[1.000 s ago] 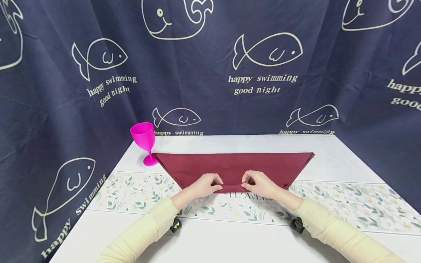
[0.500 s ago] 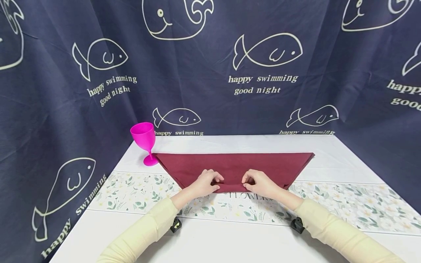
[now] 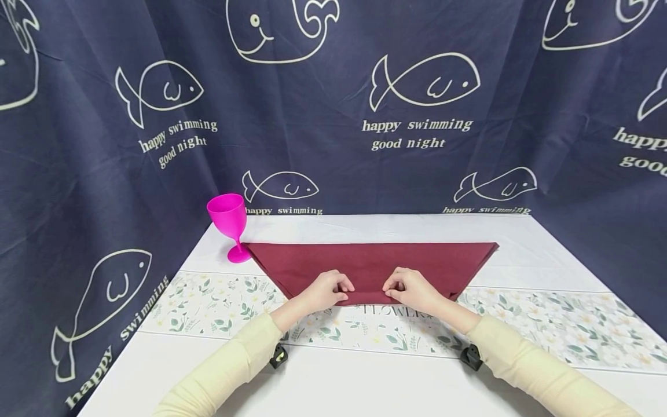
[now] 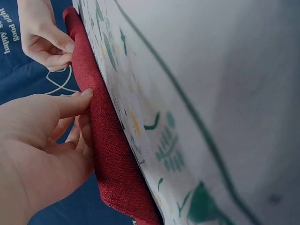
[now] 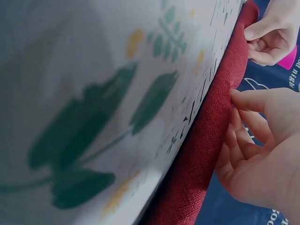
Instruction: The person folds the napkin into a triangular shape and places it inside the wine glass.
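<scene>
A dark red cloth napkin (image 3: pixel 370 260) lies spread as a long shape, wide at its far edge and narrower toward me. Its near edge is turned up into a thick roll (image 5: pixel 206 145). My left hand (image 3: pixel 324 289) pinches this roll left of the middle, thumb on the near side and fingers curled behind it in the left wrist view. To the right, my right hand (image 3: pixel 413 291) grips the same edge likewise, thumb tip against the red fabric in the right wrist view. A short stretch of rolled edge runs between the hands.
A bright pink goblet (image 3: pixel 228 217) stands upright at the back left, its foot right by the napkin's far left corner. White cloth with a floral band (image 3: pixel 219 304) covers the table. Behind hangs a navy curtain (image 3: pixel 333 133) printed with fish and lettering.
The hands have shifted only very slightly along the near edge, fingers working at the roll. The napkin's outline and the goblet stay as they were.
</scene>
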`<state>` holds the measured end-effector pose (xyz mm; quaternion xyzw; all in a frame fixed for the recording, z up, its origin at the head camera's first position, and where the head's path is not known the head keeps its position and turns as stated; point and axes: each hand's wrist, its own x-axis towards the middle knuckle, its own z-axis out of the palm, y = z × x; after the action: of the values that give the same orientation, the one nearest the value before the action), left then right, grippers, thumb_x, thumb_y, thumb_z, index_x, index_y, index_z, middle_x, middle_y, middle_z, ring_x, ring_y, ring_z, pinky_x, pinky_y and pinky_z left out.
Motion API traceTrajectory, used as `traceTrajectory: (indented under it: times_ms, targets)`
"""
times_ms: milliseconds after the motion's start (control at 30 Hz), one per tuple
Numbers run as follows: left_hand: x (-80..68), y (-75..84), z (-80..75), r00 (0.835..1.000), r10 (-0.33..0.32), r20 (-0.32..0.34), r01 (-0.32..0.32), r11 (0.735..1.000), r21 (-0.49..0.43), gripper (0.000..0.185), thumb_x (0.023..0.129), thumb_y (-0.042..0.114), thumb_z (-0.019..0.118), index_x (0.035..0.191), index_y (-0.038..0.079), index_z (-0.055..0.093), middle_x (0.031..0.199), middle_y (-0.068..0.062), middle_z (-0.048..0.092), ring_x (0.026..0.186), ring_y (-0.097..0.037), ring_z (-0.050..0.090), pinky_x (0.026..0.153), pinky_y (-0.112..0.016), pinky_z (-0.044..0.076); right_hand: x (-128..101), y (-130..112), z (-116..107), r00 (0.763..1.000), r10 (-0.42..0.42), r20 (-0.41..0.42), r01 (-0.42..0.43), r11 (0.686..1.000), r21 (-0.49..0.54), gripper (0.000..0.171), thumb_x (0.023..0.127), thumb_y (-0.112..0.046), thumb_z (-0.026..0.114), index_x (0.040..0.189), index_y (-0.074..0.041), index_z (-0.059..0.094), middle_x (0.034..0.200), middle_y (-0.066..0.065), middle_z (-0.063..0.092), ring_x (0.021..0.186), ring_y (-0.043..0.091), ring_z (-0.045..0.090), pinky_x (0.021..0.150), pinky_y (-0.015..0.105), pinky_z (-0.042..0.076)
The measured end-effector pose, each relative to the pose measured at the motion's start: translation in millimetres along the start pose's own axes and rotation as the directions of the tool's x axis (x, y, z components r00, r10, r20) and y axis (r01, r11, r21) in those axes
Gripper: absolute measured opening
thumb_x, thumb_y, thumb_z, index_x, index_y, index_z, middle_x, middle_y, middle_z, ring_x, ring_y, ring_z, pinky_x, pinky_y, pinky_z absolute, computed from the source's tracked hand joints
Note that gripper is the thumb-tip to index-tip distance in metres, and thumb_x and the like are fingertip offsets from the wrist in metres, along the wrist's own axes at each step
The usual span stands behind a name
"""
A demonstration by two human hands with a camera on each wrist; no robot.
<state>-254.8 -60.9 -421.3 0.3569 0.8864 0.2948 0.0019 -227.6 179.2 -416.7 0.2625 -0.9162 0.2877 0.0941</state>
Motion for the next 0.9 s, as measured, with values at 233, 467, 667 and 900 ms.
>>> traceTrajectory:
  times_ms: [233,467,667,900]
  targets:
    - [-0.7,-2.8,-0.5,1.0,0.021,-0.018,-0.021,1.0,-0.012,0.007,0.077,0.012,0.066,0.083,0.009,0.063,0.078,-0.001,0.058,0.067,-0.01,0.052,0.06,-0.015,0.042,-0.8,0.7,-0.8,1.0,-0.006,0.024,0.005,1.0,0.003,0.009,0.078,-0.009,0.061,0.081,-0.014,0.069,0.074,-0.008,0.055,0.058,0.002,0.043,0.053,0.017,0.039]
    - [-1.7,-4.5,-3.2,1.0,0.03,0.01,-0.029,0.999,-0.041,0.021,0.072,0.023,0.071,0.087,0.009,0.063,0.082,-0.001,0.058,0.073,-0.011,0.052,0.065,-0.016,0.043,-1.6,1.1,-0.2,0.999,-0.021,0.044,0.022,1.0,-0.021,0.014,0.076,-0.026,0.066,0.084,-0.015,0.068,0.076,-0.006,0.056,0.066,0.01,0.048,0.06,0.02,0.04]
    - [-3.3,-3.8,-5.1,0.999,0.033,0.031,-0.031,0.998,-0.057,0.024,0.071,0.018,0.072,0.09,0.007,0.063,0.084,-0.004,0.058,0.076,-0.014,0.051,0.069,-0.021,0.042,-1.6,-0.3,-0.5,0.998,0.004,0.067,-0.002,1.0,-0.024,0.023,0.07,-0.031,0.072,0.086,-0.016,0.066,0.078,-0.004,0.056,0.071,0.011,0.048,0.065,0.021,0.04]
    - [-4.9,-2.5,-6.1,0.999,0.009,0.049,-0.004,0.996,-0.091,0.026,0.07,0.014,0.073,0.092,0.007,0.062,0.086,-0.005,0.057,0.079,-0.016,0.051,0.072,-0.025,0.043,-1.6,-1.3,-1.9,0.997,0.011,0.079,-0.009,1.0,-0.024,0.022,0.069,-0.025,0.073,0.086,-0.015,0.064,0.079,-0.004,0.056,0.073,0.012,0.048,0.067,0.023,0.04]
